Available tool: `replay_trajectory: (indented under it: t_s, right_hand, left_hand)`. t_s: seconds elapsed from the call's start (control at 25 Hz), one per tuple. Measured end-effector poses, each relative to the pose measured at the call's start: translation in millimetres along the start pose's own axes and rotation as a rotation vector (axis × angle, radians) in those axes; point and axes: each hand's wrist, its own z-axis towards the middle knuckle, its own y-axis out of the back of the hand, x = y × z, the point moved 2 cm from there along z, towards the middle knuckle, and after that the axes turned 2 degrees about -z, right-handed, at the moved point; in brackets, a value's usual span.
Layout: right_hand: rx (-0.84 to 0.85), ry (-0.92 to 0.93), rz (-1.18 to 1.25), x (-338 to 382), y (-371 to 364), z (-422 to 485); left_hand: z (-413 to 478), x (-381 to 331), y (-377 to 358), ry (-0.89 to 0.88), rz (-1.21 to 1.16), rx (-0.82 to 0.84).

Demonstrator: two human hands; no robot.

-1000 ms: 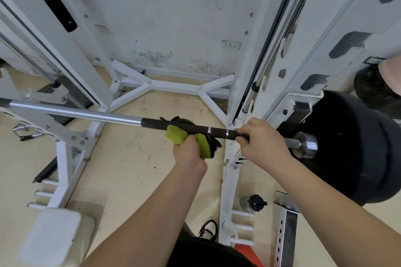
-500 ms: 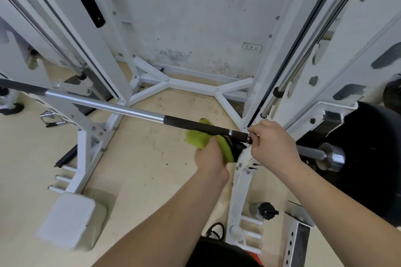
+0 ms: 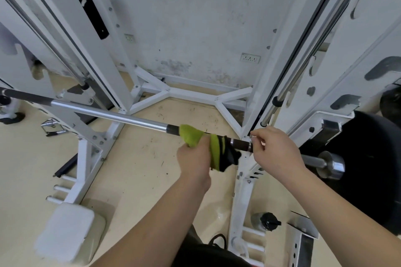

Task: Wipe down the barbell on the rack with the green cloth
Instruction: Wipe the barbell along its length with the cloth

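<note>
Head cam: L hand [image 3: 194,158] grips green cloth [image 3: 192,136] round barbell [image 3: 108,113] (dark part), R hand [image 3: 275,149] pinches barbell alongside.

- We see a beige floor [image 3: 134,169], scuffed with dark marks.
- On it stand the white rack [image 3: 191,93], a dark-capped bottle [image 3: 263,221], a chrome handle [image 3: 53,127], a white block [image 3: 65,232].

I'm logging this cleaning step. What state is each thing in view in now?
Chrome steel barbell: horizontal on the white rack.
Green-and-black cloth: wrapped over the bar's dark section.
Left hand: grips the cloth against the bar.
Right hand: holds the bar beside the upright.
Black round weight plate: upright by the bar's right end.
Black-capped bottle: on the floor, cap on.
</note>
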Motion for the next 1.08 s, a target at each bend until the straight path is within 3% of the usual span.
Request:
replay_trajectory:
  t_s: [0.16, 0.28, 0.36, 0.56, 0.72, 0.92, 1.04, 1.08]
  right_hand:
    - [0.052, -0.024, -0.073, -3, -4, 3]
    - [0.118, -0.047, -0.159, 6, -11, 7]
    - [0.149, -0.038, -0.189, 11, -16, 7]
    - [0.155, -0.052, -0.138, 5, -11, 8]
    - [0.095, -0.059, -0.044, -9, -2, -2]
    - [-0.012, -0.078, 0.018, -21, 4, -13]
    - [-0.018, -0.077, 0.020, -26, 8, -19]
    - [-0.018, -0.084, 0.028, -26, 9, -19]
  left_hand:
    - [25, -52, 37, -0.581, 0.415, -0.071]
    - [54, -42, 40, -0.737, 1.025, -0.069]
    - [58, -12, 30, -0.816, 1.221, -0.031]
    - [62, -16, 22, -1.004, 1.319, 0.257]
    - [60, -17, 23, -0.860, 1.245, -0.032]
    - [15, 32, -33, -1.094, 1.317, 0.412]
    - [24, 31, -47, -0.967, 1.316, 0.223]
    - [12, 39, -53, -0.973, 1.322, 0.241]
